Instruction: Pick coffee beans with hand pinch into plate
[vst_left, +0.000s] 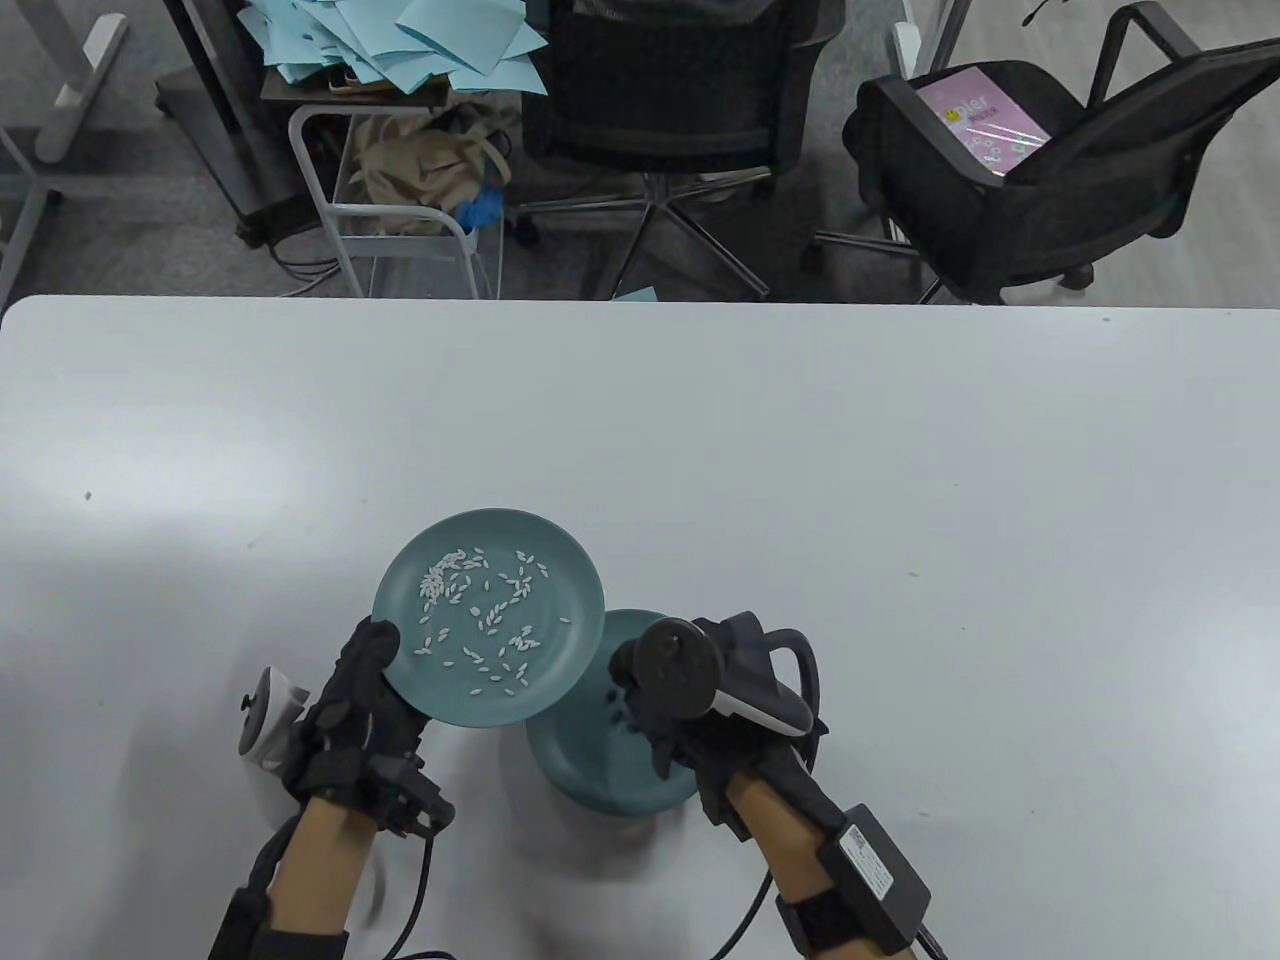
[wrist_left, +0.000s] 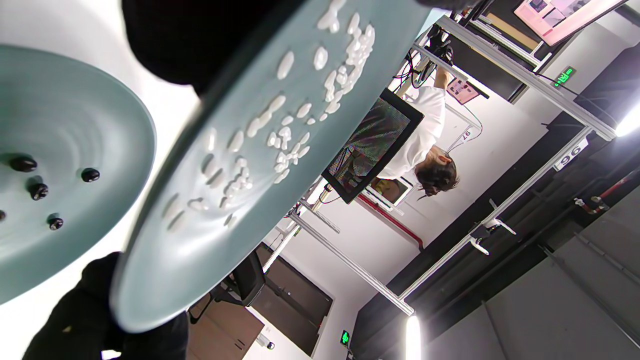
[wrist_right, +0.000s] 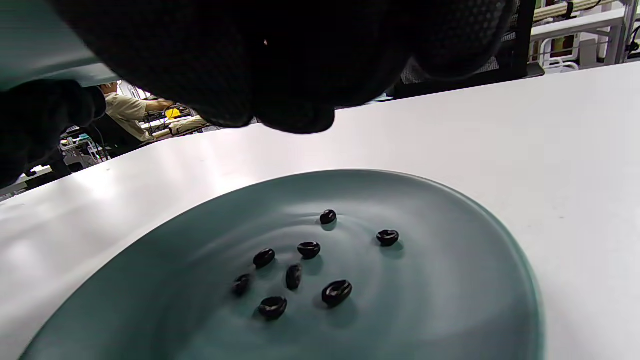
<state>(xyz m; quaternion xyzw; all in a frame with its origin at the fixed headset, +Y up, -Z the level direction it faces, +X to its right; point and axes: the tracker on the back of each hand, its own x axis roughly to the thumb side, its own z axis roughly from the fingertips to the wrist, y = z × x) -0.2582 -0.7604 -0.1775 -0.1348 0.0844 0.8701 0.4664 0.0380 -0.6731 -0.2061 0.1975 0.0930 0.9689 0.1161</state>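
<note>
Teal upper plate (vst_left: 560, 600) with pale grains, left hand (vst_left: 350, 715) gripping near rim. Lower plate (wrist_right: 450, 280) on bench under right hand (vst_left: 665, 700), coffee beans (wrist_right: 300, 265) inside. Right fingers' closure: cannot tell. Keep upper plate level; pinch over plate centre.

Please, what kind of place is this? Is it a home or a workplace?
Most likely a workplace, probably a lab or office used for recording. Black office chairs stand behind the white table, the left wrist view shows a monitor on an aluminium frame, and another person works nearby.
</note>
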